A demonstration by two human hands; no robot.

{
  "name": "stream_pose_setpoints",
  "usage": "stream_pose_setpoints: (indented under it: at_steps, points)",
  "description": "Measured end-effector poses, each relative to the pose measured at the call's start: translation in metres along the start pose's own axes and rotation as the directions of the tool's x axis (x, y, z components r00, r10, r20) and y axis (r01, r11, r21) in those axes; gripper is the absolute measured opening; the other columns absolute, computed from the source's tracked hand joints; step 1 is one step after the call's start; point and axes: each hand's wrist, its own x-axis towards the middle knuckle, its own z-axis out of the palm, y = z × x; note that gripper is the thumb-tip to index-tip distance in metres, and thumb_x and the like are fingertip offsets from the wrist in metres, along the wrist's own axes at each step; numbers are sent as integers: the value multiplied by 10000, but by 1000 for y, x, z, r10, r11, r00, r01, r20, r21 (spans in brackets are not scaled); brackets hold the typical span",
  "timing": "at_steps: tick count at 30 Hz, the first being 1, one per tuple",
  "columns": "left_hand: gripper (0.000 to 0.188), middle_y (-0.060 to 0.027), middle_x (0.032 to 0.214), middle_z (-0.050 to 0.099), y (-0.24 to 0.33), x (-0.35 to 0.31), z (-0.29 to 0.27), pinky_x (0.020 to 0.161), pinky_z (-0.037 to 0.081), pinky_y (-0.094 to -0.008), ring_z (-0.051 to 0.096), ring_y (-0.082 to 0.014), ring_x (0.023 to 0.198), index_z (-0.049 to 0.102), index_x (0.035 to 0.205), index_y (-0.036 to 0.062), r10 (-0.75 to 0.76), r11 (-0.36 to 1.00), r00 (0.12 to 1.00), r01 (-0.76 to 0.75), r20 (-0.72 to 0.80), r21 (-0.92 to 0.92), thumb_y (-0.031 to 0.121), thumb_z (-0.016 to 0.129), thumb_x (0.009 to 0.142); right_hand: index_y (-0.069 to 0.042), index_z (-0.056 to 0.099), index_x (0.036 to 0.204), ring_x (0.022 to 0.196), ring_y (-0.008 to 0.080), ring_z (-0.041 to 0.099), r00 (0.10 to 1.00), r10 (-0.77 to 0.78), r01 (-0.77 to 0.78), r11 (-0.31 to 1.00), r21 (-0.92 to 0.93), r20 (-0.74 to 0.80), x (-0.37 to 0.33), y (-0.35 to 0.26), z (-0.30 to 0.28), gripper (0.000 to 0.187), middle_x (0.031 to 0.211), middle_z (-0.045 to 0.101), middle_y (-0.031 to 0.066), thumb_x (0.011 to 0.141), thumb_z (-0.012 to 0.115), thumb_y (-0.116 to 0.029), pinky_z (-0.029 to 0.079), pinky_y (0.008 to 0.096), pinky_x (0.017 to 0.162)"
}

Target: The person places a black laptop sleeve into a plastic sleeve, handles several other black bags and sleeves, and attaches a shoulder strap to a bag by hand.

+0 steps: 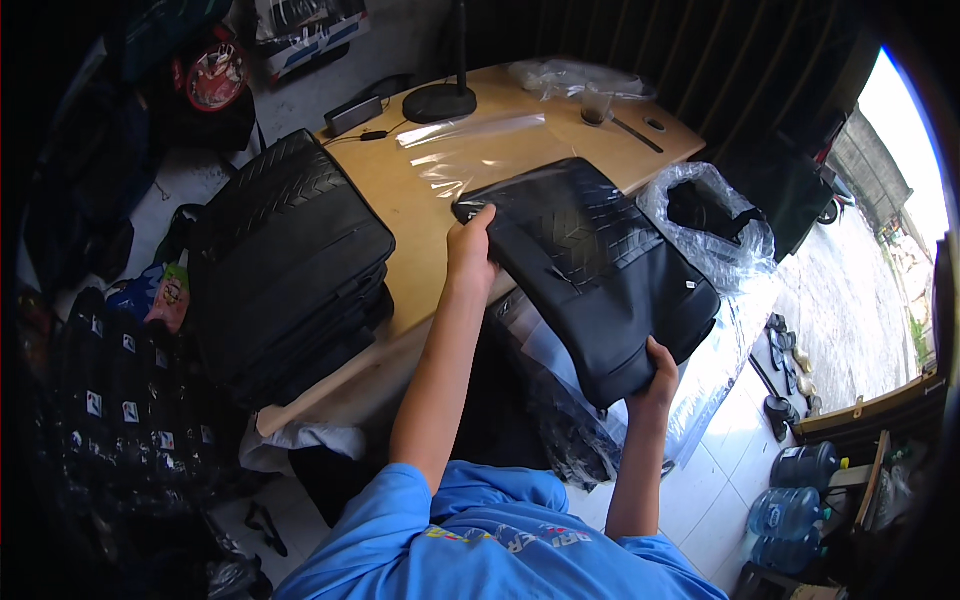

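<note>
There is one view, from a wide fisheye camera worn on the person's head, looking steeply down and forward. It sits close above the work: the blue-sleeved shoulders fill the lower edge and both forearms rise from there toward the middle. The wooden tabletop (420, 215) runs slantwise from the lower left to the upper right, its far corner near the top of the picture. The left hand (470, 250) and right hand (655, 380) lie near the centre. Straight lines bend at the dark rounded rim, and the tiled floor (720, 500) shows at lower right.
</note>
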Motion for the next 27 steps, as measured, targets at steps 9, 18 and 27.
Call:
stream_pose_setpoints:
  at_steps: [9, 18, 27]
  points:
    - [149, -106, 844, 602, -11, -19, 10, 611, 541, -344, 627, -218, 710, 547, 968, -22, -10, 999, 1000, 11, -12, 36, 45, 571, 836, 101, 591, 981, 862, 273, 643, 979, -197, 186, 971, -151, -60, -10, -11, 25, 270, 949, 640, 180, 805, 531, -94, 508, 362, 828]
    - [375, -103, 1211, 539, -3, -21, 15, 767, 511, -284, 590, -192, 989, 467, 1232, 16, 288, 872, 885, -400, 365, 282, 136, 546, 885, 136, 516, 1041, 885, 303, 651, 984, 112, -148, 947, 285, 138, -3, -29, 7, 257, 997, 618, 229, 846, 484, -27, 554, 388, 816]
    - [288, -110, 963, 577, -7, -7, 76, 679, 503, -281, 599, -193, 865, 502, 1023, 3, 869, 28, 260, -875, 420, 484, 67, 674, 801, 147, 378, 1196, 860, 270, 654, 953, 194, -282, 848, 449, 231, -7, -22, 1, 339, 1101, 512, 258, 888, 417, 11, 604, 273, 641]
